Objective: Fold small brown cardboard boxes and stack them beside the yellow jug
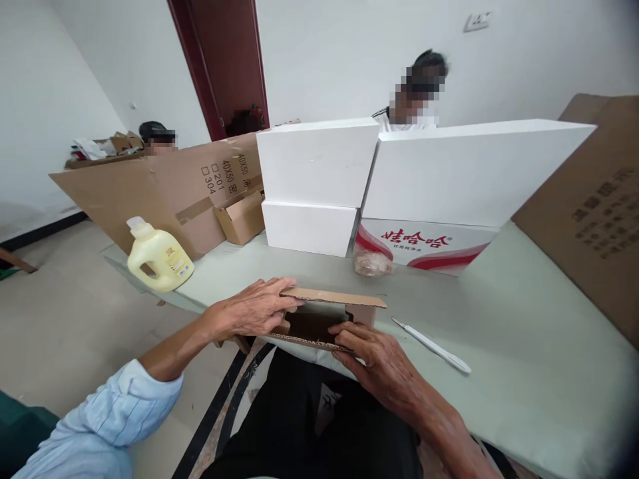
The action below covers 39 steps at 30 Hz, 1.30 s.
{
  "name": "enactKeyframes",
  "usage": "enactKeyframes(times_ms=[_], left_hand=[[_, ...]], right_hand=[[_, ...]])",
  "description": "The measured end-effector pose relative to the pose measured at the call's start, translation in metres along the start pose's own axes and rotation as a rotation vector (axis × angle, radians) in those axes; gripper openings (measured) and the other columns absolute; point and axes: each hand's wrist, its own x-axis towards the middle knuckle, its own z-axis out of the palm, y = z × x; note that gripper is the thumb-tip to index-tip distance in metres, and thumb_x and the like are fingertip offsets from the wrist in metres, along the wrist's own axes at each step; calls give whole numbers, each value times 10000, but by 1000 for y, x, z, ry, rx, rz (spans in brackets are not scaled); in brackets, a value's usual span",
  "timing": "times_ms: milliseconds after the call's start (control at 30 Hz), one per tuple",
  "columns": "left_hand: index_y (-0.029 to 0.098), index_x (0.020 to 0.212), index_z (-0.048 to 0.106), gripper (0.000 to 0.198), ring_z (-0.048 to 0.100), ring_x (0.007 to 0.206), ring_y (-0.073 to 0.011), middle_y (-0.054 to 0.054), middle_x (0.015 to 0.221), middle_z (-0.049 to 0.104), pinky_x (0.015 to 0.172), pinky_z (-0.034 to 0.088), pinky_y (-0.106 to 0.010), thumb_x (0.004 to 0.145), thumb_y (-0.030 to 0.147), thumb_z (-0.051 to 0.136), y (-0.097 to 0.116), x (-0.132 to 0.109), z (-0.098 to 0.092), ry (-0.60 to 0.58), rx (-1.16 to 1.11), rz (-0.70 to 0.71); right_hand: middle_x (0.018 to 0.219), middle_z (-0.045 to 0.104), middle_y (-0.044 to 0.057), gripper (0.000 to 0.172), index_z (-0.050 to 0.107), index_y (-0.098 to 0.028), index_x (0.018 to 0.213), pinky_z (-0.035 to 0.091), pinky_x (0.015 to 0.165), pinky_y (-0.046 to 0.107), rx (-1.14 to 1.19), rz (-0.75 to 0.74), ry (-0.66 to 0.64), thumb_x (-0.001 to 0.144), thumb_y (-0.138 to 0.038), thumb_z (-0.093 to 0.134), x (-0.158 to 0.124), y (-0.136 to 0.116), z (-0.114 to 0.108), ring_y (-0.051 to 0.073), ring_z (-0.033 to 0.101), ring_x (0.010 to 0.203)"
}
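A small brown cardboard box (pixel 339 297) lies at the table's near edge, its open side facing me. My left hand (pixel 264 306) grips the left end of it, fingers over the upper panel and thumb at the opening. At the lower right edge, my right hand (pixel 372 349) has its fingertips inside the opening and its thumb beneath the lower panel. Part of the box's interior is in shadow. To the right of the box lies a white-handled scalpel (pixel 432 344), touched by neither hand. Behind the box sits a crumpled clear plastic bundle (pixel 373 263).
White boxes (pixel 319 166) are stacked across the back, above a red-and-white printed carton (pixel 424 246). A yellow jug (pixel 158 256) stands at the left edge of the green-covered table (pixel 529 319). Large cardboard sheets (pixel 594 199) flank both sides. Two people (pixel 412 100) are beyond the boxes.
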Motion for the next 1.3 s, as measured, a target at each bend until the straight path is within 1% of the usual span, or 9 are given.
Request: enactKeyframes(times_ms=[133,233,400,500,667,867,1000,1133,1300], left_hand=[[276,1252,716,410,629,1043,-270,-99,1264,576,938,511,-418,892,170,552,5,15,2,-30,101,-37],[262,1216,698,395,625,1010,-272,-97,1273,550,821,514,-371,838,201,605,1,17,-7,-79,71,-26],[273,1270,600,608,647,1079,-277,-84,1411,530,849,546,-339,706,247,825,-28,5,-21,-112,-218,129],[279,1261,540,766,618,1222,-329,-99,1448,539,957,560,-387,628,331,969,-42,-5,-9,-37,-368,185],[257,1267,448,895,612,1265,-353,-173,1516,472,952,582,-437,598,438,1015,-39,-14,38,172,-409,82],[259,1212,420,902,631,1233,-329,-174,1506,480,936,589,-434,548,342,1025,-31,-17,71,420,-414,-14],[267,1197,391,897,596,1322,-332,-171,1503,493,1003,567,-433,550,258,1014,-30,-18,77,556,-421,-24],[271,1226,381,947,594,1344,-342,-173,1473,523,1055,537,-452,544,347,1034,-27,-23,70,684,-481,-53],[271,1231,382,946,609,1287,-315,-131,1417,550,1091,506,-470,546,421,1017,-28,-22,59,776,-565,-240]], right_hand=[[1037,759,71,98,685,-222,962,509,783,343,-178,30,-159,1036,-183,634,11,1,-10,258,715,956],[1023,729,60,70,693,-222,960,496,777,338,-246,-3,-235,1026,-226,671,16,2,-16,242,694,957],[1017,681,69,142,664,-208,972,476,697,332,-279,-73,-123,960,-276,789,9,7,-18,248,653,932],[990,653,75,159,640,-202,1031,491,704,334,-236,-112,57,998,-311,751,2,11,-19,244,635,897],[1039,664,90,212,623,-214,1150,537,787,346,-192,-104,352,1030,-362,716,-9,18,-18,239,651,913],[1007,645,66,233,650,-227,1147,550,760,330,-128,28,505,994,-354,771,-29,35,-17,217,647,872],[965,643,44,203,676,-244,1096,528,684,317,-43,99,547,976,-361,790,-38,41,-19,188,583,767],[931,653,44,212,697,-250,1090,507,669,329,46,133,591,952,-362,813,-39,40,-22,197,571,768],[971,654,57,213,713,-256,1099,497,689,329,177,221,647,945,-369,806,-36,42,-12,214,591,846]])
